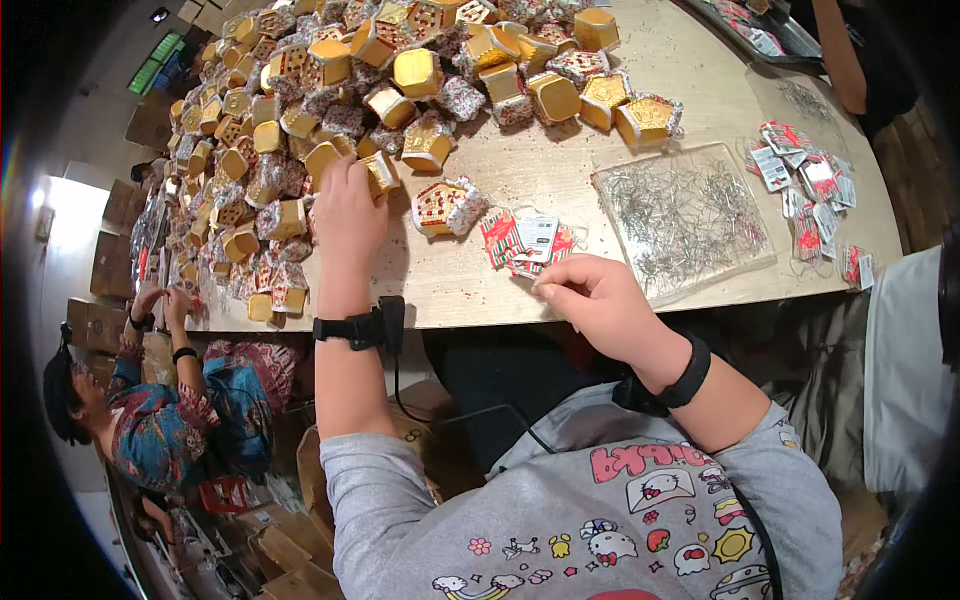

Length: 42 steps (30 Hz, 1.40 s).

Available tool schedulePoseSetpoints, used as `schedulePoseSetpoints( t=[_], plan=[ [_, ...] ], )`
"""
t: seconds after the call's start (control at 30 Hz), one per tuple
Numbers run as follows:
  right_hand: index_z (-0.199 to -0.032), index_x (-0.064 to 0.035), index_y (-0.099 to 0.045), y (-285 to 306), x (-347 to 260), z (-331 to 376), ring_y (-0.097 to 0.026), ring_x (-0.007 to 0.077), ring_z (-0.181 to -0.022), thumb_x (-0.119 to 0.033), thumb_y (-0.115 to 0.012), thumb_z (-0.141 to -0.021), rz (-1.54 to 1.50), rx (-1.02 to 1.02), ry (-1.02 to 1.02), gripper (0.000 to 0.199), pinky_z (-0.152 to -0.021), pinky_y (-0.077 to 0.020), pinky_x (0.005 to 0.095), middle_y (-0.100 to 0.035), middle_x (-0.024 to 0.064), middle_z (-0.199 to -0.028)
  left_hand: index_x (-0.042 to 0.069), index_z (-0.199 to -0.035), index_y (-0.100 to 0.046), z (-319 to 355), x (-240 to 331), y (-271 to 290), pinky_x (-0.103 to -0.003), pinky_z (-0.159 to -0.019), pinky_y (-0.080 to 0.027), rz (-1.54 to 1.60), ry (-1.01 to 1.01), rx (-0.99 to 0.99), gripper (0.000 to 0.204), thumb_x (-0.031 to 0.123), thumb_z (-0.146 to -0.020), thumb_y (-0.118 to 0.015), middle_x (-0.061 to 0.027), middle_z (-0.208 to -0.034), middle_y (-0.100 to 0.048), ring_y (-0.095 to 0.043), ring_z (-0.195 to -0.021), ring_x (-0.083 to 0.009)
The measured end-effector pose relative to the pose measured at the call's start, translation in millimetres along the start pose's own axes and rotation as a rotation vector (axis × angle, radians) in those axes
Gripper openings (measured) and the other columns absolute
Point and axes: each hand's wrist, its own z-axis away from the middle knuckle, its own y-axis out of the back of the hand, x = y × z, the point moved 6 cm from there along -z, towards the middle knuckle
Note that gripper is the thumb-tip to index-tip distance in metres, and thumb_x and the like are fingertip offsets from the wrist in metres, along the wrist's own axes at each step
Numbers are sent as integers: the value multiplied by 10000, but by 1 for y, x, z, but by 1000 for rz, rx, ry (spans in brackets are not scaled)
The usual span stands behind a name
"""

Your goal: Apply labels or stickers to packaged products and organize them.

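My left hand (350, 215) reaches to the near edge of a big pile of ornaments, its fingers closed on a small gold house-shaped ornament (381, 174). Just right of it a single house ornament (440, 207), with red dots and a frosted, speckled roof, lies apart on the table. My right hand (600, 300) rests by the table's front edge, thumb and forefinger pinched together. Whatever is in that pinch is too small to make out. Directly beyond those fingertips lies a small stack of red, green and white hang tags (522, 240).
The heap of gold house ornaments (415, 75) covers the table's left and far side. On the right are a clear shallow tray (684, 298) of thin wire hooks and scattered tags (805, 185). Other people sit left (190, 410) and far right (842, 60). A cable (450, 418) runs from my left wristband.
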Motion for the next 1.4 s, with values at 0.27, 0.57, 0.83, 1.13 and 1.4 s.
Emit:
schedulePoseSetpoints(
  t=[0.27,0.57,0.83,1.13,1.4],
  plan=[
    [-823,36,-609,3,1,5,-462,81,-588,-74,-594,-793,64,34,107,115,-543,-380,233,-529,32,-690,47,-1267,-386,26,-9,1,-365,-811,-463,559,370,-104,583,112,-737,-620,-138,-1047,-551,-548,-966,-280],
    [-817,17,-612,-14,-19,-2,-484,78,-609,-26,-589,-781,136,16,232,61,-535,-382,226,-546,32,-719,48,-1265,-392,109,93,4,-468,-918,-413,2736,977,69,464,283,-874,-475,-129,-1230,-488,-486,-1118,-275],
    [-809,15,-613,-16,-18,1,-495,108,-598,-23,-590,-763,255,40,342,64,-531,-390,237,-537,58,-702,92,-1227,-439,122,132,-4,-402,-773,-521,2828,1207,36,418,352,-900,-420,-117,-1187,-518,-543,-1030,-294],
    [-802,10,-608,-14,-19,6,-504,136,-608,-12,-582,-751,290,76,401,62,-535,-398,254,-529,71,-703,81,-1226,-428,123,139,2,-404,-777,-522,2822,1213,53,428,360,-901,-429,-118,-1177,-519,-549,-1021,-267],
    [-795,10,-602,-13,-15,7,-505,165,-600,-4,-576,-748,329,97,398,55,-539,-404,265,-522,78,-686,69,-1226,-420,122,141,5,-401,-783,-519,2856,1199,64,424,344,-903,-441,-120,-1172,-522,-551,-1017,-265]
  ],
)
